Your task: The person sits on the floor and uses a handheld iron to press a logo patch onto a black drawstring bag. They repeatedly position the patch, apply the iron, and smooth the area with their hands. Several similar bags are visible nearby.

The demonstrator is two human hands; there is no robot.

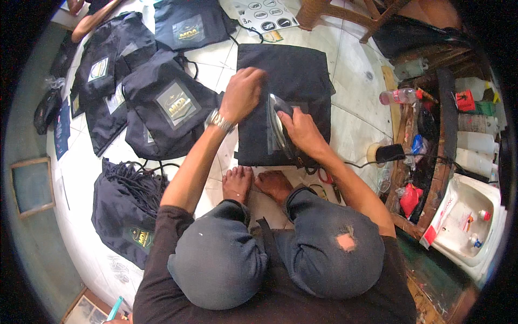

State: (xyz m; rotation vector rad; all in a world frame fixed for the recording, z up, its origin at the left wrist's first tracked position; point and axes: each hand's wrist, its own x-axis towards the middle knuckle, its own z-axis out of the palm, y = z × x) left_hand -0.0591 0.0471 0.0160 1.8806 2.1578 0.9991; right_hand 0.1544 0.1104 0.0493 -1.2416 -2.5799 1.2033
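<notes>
A black drawstring bag lies flat on the tiled floor before my feet. My right hand is closed around the handle of a clothes iron, tilted on its side over the bag. Beneath the iron, part of a clear film shows on the cloth; the iron and hand hide the rest. Over the bag's left edge is my left hand, a watch on its wrist. Its fingers are curled and slightly blurred, and anything inside them is hidden.
Left of the bag lie several black bags with printed film patches. Closer in sits a bunched bag pile. Along the right stand a wooden rack, a bottle, a tape roll and a white basin. The iron's cord runs right.
</notes>
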